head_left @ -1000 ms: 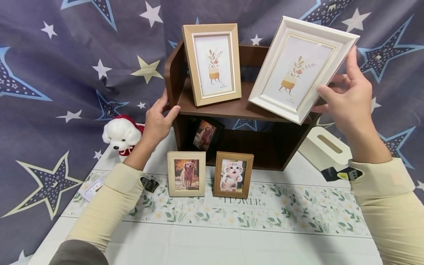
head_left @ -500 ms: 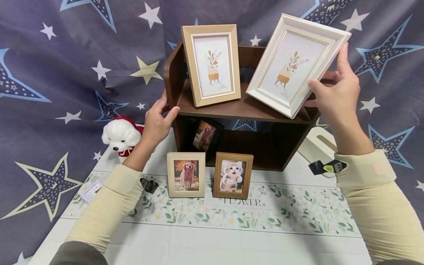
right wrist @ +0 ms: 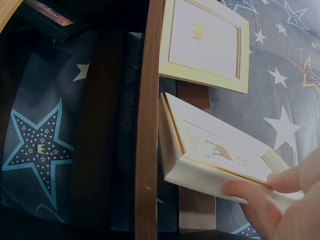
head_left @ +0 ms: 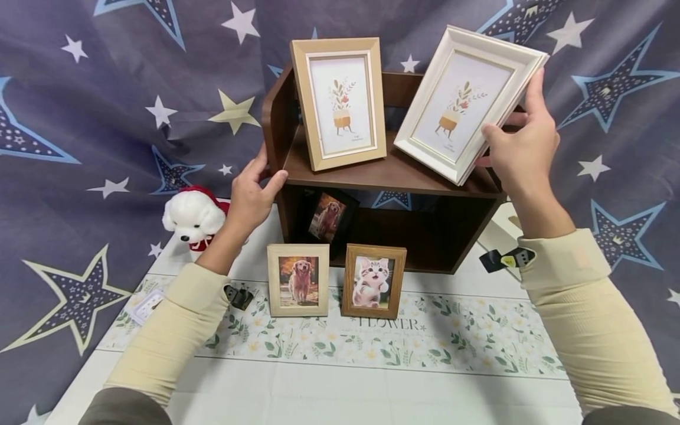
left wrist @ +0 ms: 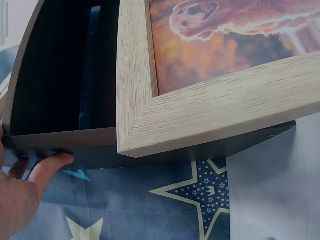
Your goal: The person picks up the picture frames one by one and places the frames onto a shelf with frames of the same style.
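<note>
My right hand (head_left: 523, 144) grips a white picture frame (head_left: 422, 141) by its right edge, thumb in front and fingers behind. The frame leans to the right over the upper shelf of a brown two-tier shelf unit (head_left: 361, 174); in the right wrist view its lower edge is by the shelf's front edge. My left hand (head_left: 252, 192) holds the unit's left side panel, with the thumb on its front edge and other fingers partly hidden behind. A tan picture frame (head_left: 379, 106) stands on the upper shelf's left half. Inside the lower tier is a black picture frame (head_left: 345, 221), tilted.
In front of the unit stand a cream frame with a dog photo (head_left: 271, 280) and a wooden frame with a kitten photo (head_left: 347, 280). A white plush dog (head_left: 188, 215) sits at left. A cream box (head_left: 491, 233) lies at right, partly behind my right arm.
My right hand has moved left and slightly down with the white picture frame, bringing it nearer the tan one and a little more upright. My left hand stays on the side panel.
</note>
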